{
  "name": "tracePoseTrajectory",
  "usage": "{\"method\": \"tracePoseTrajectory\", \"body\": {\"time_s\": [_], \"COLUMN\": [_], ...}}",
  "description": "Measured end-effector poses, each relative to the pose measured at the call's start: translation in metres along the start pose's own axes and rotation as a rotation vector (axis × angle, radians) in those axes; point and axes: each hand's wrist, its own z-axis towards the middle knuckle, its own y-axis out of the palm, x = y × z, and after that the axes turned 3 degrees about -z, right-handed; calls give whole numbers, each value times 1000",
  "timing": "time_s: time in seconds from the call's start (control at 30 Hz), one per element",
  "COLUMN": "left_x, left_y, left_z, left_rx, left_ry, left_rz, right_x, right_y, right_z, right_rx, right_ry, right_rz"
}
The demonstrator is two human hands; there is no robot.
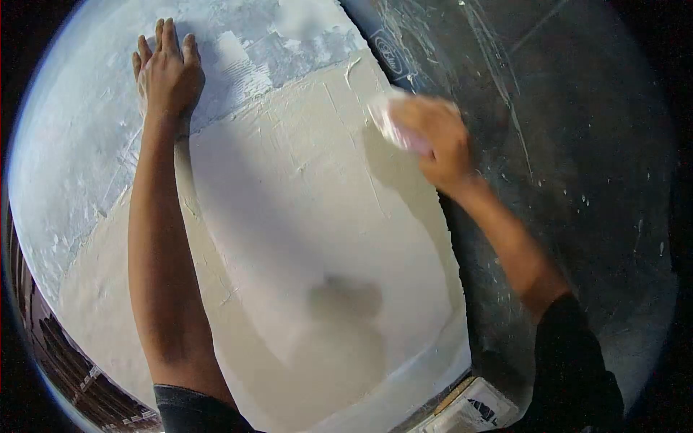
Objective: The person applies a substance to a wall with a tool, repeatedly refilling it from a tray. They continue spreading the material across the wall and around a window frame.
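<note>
Bluish-white board (79, 123), its upper part streaked and its lower part coated in cream paste (317, 238), is filling the left and middle of our view. At far left, dark slats (54, 346) are showing beyond its curved edge. Next, our left hand (170, 72) is resting palm down near the top of the board, its fingers released, slightly spread and pointing away from us; they are holding nothing. Between our arms, the paste is stretching lengthwise toward us, with ridges, scratches and soft shadows marking it.

Further right, our blurred right hand (440, 137) is clenching a white-and-pink thing (398, 124) above the board's right edge. The thing is jutting out to the left of those fingers, toward the middle of the paste, its long axis slanting from upper left to lower right. Our right hand is the nearer one; our left is lying well apart. We cannot tell whether the thing is touching the paste. Beyond, a dark, scuffed surface (577, 166) is spreading rightward, with a white box (480, 408) sitting at the bottom.
</note>
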Motion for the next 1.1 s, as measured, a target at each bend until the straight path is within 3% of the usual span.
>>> {"method": "tracePoseTrajectory", "body": {"time_s": [0.07,0.17,0.4,0.47,0.57,0.73,0.83,0.97,1.07,1.1], "left_x": [1,-2,-2,-3,-7,-6,-7,-5,-7,-8], "left_y": [-3,3,1,2,6,0,1,-3,-1,1], "left_z": [0,-4,-5,-2,-3,-4,-4,-3,-3,-3], "left_rx": [-3,30,21,40,54,30,28,10,39,34], "left_ry": [20,36,32,36,46,52,50,26,35,35], "left_rz": [22,27,32,58,60,32,27,40,16,14], "right_x": [13,30,-14,-14,-17,15,2,-35,-31,-28], "right_y": [18,40,-3,-10,-7,53,60,17,-4,-6], "right_z": [47,60,-92,-92,-34,61,28,-61,-69,-44], "right_rx": [95,17,-176,-171,-53,116,3,-194,-202,-114], "right_ry": [-39,-4,165,136,101,34,29,76,81,51], "right_rz": [11,-8,-44,-32,-7,-17,-50,-6,17,9]}}
